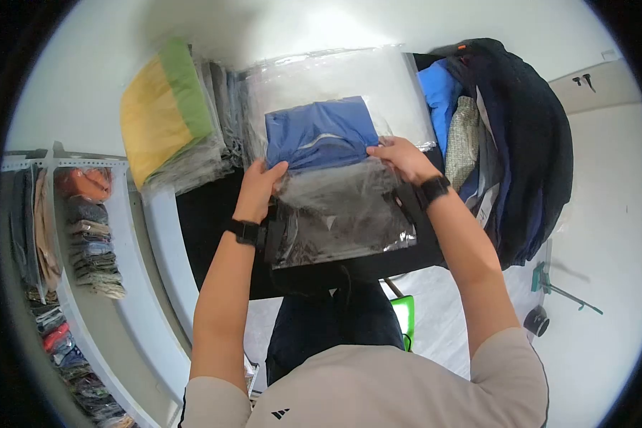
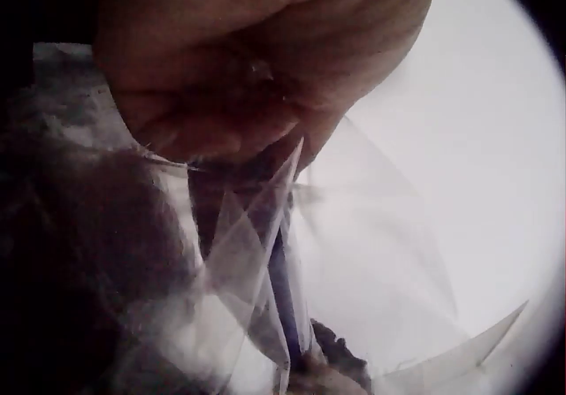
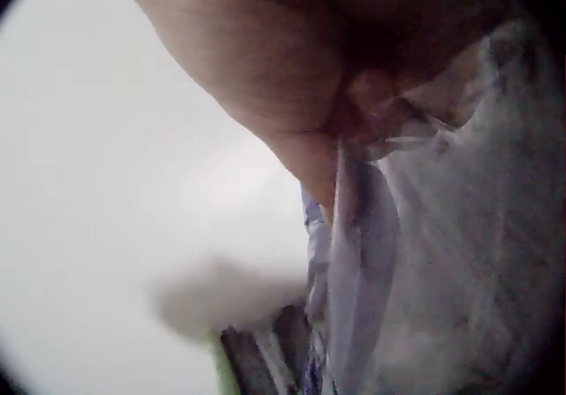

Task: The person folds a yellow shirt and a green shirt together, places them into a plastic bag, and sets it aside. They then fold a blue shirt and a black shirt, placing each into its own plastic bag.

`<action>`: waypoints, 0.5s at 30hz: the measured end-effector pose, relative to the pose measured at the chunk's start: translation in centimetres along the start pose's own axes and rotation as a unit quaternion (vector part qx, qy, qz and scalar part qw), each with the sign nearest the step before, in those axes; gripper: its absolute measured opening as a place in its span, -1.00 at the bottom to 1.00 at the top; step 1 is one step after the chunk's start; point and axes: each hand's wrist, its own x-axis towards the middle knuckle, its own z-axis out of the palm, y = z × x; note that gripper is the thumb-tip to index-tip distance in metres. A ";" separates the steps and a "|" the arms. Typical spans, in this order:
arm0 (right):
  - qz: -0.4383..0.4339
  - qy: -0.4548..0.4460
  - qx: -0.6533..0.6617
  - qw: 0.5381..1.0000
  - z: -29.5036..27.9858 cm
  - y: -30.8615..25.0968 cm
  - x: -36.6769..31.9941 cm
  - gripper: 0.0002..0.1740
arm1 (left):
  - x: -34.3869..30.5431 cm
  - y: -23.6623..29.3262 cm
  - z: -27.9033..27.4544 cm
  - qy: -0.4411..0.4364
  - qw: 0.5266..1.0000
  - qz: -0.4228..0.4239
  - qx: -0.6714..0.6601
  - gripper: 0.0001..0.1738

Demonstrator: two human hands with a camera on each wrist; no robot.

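Shelf: at far left, a white shelf (image 1: 128, 250) holds an orange bundle (image 1: 85, 184) above a stack of folded garments (image 1: 96, 250).
Left pile: on the left of the black bench (image 1: 207, 228), a yellow-and-green packet (image 1: 165, 107) lies on other packets in clear plastic.
Left hand: at the near left corner of the blue garment, the left hand (image 1: 258, 187) pinches clear film; its grip is closed on the film between thumb and fingers.
Blue garment: folded, in front of the person between the two hands, inside a clear bag (image 1: 342, 214) whose loose part hangs towards the body; the blue garment (image 1: 321, 132) has a pale curved line across it.
Behind it: a pile of clear bags (image 1: 321, 75) lies flat, partly under the garment.
Right hand: the right hand (image 1: 406, 160) pinches the bag at the near right corner, its grip closed, thumb towards the garment.
Right pile: dark clothes (image 1: 528, 143) are heaped beside a bright blue cloth (image 1: 439, 89) and a speckled grey cloth (image 1: 464, 139).
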 end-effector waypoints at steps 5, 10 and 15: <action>0.021 0.040 0.010 0.999 2.1 2.1 -9.2 -0.77 | -5.0 -2.6 -0.5 -0.075 0.997 0.016 0.025 -0.64; 0.073 0.140 0.079 0.984 2.2 12.4 -12.5 -0.54 | -7.5 -7.6 -1.6 -0.018 0.990 -0.136 0.037 -0.63; 0.135 0.094 0.181 0.970 0.6 17.4 -16.9 -0.63 | -9.4 -11.1 -6.5 -0.025 0.991 -0.070 0.115 -0.64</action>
